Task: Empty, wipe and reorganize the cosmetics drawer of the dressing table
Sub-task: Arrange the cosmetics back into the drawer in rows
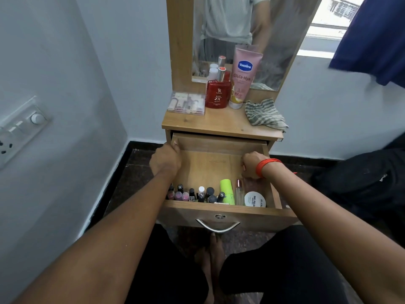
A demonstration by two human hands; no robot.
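The wooden drawer (186, 212) of the dressing table is pulled far out. My left hand (166, 160) grips its left wall near the back, thumb over the edge. My right hand (249, 164), with a red thread at the wrist, lies inside by the right wall with curled fingers; what they hold is hidden. Along the drawer front stand several nail polish bottles (190, 194), a green tube (226, 190), a slim clear bottle (239, 193) and a white round tub (255, 199). The back part of the drawer floor is bare wood.
On the tabletop (219, 122) sit a clear box of cosmetics (186, 103), a red perfume bottle (217, 94), a pink Vaseline tube (243, 75) and a striped cloth (265, 115). A mirror stands behind. A wall is close on the left, a black bag on the right.
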